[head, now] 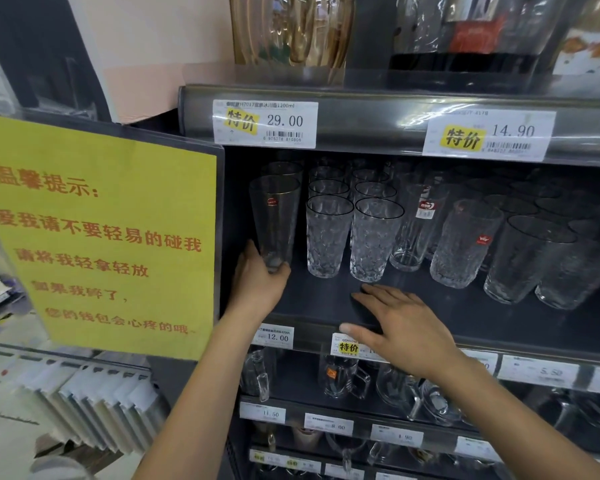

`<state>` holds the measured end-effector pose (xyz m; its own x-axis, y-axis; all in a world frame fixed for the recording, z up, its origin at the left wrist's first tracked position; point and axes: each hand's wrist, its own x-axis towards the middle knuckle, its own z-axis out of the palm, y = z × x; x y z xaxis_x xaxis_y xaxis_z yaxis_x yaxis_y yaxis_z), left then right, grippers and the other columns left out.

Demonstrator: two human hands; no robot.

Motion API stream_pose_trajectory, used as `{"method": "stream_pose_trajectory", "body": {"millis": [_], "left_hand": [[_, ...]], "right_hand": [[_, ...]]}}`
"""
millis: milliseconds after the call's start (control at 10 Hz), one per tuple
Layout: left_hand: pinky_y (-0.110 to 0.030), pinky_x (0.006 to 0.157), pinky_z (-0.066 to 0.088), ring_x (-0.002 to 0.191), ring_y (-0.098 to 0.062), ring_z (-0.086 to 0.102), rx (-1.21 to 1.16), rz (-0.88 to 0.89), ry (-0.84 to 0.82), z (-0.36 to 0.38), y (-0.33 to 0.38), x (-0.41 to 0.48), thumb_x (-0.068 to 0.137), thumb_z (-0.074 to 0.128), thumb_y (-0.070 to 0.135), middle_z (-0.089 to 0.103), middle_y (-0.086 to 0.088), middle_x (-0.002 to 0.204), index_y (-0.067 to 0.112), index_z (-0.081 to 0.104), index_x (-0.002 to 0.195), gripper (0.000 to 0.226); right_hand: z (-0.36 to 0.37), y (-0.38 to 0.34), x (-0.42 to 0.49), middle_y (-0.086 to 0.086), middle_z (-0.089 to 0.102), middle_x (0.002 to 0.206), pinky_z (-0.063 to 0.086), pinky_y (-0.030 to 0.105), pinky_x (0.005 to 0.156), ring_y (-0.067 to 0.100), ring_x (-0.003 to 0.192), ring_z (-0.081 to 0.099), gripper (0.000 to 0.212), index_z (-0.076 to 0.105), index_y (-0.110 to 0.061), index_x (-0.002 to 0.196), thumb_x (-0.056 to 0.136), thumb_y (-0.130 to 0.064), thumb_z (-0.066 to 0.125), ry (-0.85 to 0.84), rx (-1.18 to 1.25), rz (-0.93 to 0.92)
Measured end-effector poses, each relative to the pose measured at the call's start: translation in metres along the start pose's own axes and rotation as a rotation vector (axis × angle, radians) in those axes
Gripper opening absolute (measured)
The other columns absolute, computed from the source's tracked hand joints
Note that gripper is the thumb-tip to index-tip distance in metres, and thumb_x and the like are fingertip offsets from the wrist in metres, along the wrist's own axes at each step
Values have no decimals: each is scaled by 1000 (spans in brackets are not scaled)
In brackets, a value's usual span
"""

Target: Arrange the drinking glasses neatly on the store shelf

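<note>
Dark shelf [430, 306], left hand [257, 282] gripping tall glass [274, 216], rear glasses [520, 188] seemingly indistinct

left hand [257, 275]: far left, fingers curled shut around something, forearm reaching up | right hand [392, 323]: near centre, palm down, fingers spread flat, empty

On the shelf [326, 303], a tall glass [274, 220] stands at 9 o'clock, with the left hand [257, 282] around its base. Two rows of glasses [352, 216] run back at 12 o'clock. More glasses [520, 244] crowd 3 o'clock. The right hand [395, 323] lies flat at 6 o'clock. Mugs [343, 375] sit on the shelf below.
</note>
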<state>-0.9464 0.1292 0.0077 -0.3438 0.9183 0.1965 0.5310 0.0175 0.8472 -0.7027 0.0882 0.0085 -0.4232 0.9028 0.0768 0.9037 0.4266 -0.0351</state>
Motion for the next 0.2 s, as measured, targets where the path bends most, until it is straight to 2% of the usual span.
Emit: {"method": "stream_pose_trajectory", "body": {"millis": [100, 200], "left_hand": [[-34, 93, 47, 121, -25, 56, 29, 15, 1, -5, 3, -14, 91, 62, 33, 54, -5, 133, 16, 50, 135, 49], [-30, 95, 44, 123, -20, 53, 14, 54, 13, -5, 11, -35, 93, 61, 30, 49, 0, 134, 19, 50, 138, 47]], "right_hand": [[-8, 0, -1, -11, 42, 153, 27, 32, 115, 9, 142, 35, 83, 42, -31, 147, 84, -81, 19, 19, 202, 20], [-17, 5, -7, -10, 57, 141, 41, 30, 106, 10, 128, 52, 76, 50, -31, 142, 85, -76, 31, 38, 448, 84]]}}
